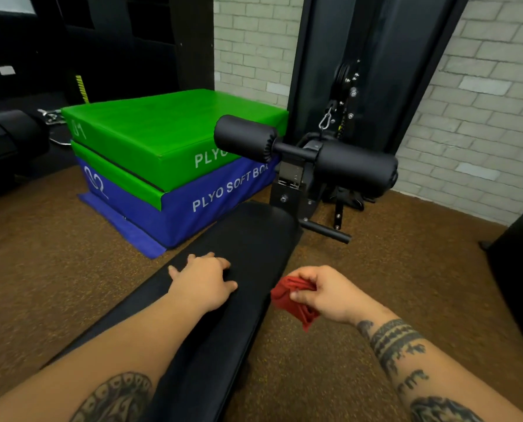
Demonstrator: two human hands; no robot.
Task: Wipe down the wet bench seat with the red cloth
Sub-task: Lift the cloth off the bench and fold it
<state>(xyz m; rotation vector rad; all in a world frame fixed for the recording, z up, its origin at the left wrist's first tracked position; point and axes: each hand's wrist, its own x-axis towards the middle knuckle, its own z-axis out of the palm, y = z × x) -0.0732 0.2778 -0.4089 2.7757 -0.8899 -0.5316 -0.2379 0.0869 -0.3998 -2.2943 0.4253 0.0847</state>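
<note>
Two hands in frame: the left hand (203,281) lies flat on the bench seat (248,239), fingers spread and relaxed, holding nothing. The right hand (324,295) pinches the red cloth (290,303), wadded, between thumb and curled fingers. The cloth sits at the seat's right edge, about mid-length, hanging over the floor (375,284); we can't tell if it touches the pad. Our read: the wipe hasn't started and the cloth needs to get onto the pad. To do it well we'd open the wad into a flat fold for more contact, press with the palm, and run long overlapping strokes from the far end by the roller pads (354,169) to the near end. The left hand should lift clear so its patch gets covered, and we'd turn to a dry face once the cloth soaks. The seat is a long black matte pad, vinyl-looking, with rounded edges, so water likely smears rather than soaks in; we'd wrap strokes over the edges. We can't see any wet sheen. The cloth looks thin, soft and creased. The floor is brown speckled matting. Left of the seat is a green plyo box (162,129) on a blue plyo box (193,205), both with smooth covers.
</note>
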